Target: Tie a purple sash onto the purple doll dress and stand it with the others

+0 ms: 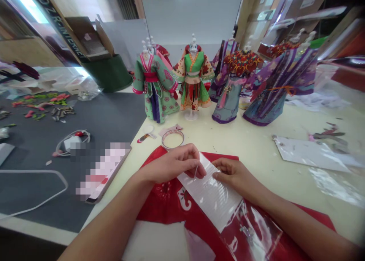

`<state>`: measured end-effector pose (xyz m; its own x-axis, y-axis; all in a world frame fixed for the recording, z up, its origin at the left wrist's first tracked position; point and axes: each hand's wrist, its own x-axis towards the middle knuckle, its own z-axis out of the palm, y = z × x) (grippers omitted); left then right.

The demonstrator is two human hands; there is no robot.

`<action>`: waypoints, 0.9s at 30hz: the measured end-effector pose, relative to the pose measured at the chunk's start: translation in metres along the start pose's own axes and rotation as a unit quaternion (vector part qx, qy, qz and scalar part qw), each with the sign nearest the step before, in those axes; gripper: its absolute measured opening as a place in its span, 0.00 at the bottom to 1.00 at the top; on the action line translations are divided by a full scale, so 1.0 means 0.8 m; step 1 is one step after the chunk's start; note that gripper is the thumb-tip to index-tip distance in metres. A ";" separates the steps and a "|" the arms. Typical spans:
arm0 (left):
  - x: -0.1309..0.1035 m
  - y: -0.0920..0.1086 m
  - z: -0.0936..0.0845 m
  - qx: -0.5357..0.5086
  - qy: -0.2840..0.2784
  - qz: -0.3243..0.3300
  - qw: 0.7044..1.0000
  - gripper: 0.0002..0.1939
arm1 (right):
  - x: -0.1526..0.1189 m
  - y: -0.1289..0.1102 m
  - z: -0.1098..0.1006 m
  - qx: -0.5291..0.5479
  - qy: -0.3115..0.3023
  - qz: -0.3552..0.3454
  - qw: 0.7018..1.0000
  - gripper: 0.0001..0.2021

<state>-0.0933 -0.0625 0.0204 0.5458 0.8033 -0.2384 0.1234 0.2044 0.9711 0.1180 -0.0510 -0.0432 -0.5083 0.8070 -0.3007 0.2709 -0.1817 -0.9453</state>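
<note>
My left hand and my right hand both pinch the far end of a white ribbed strip in a clear plastic sleeve. The strip lies slantwise over a red patterned paper sheet on the cream table. Thumb and fingers of my left hand press the strip's top edge; my right hand grips its right corner. A roll of clear tape sits just beyond my left hand.
Several paper-dressed doll mannequins stand in a row at the back, among them a green one and a purple one. A phone lies to the left, a white cable on the dark mat. Clear plastic bags lie at right.
</note>
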 end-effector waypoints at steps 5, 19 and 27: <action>-0.002 -0.002 -0.003 -0.034 -0.010 0.007 0.999 0.04 | 0.000 -0.003 0.001 -0.005 0.008 -0.013 1.000 0.09; -0.007 0.001 -0.006 -0.055 -0.028 0.002 0.998 0.06 | 0.000 -0.005 0.002 0.000 0.007 -0.009 1.000 0.08; -0.006 -0.001 -0.006 -0.053 -0.043 -0.009 0.998 0.05 | 0.000 -0.002 0.001 -0.004 0.004 0.000 1.000 0.09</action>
<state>-0.0997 -0.0638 0.0206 0.6139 0.7491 -0.2491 0.0479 0.2796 0.9589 0.1171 -0.0509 -0.0419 -0.5024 0.8111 -0.2995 0.2777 -0.1766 -0.9443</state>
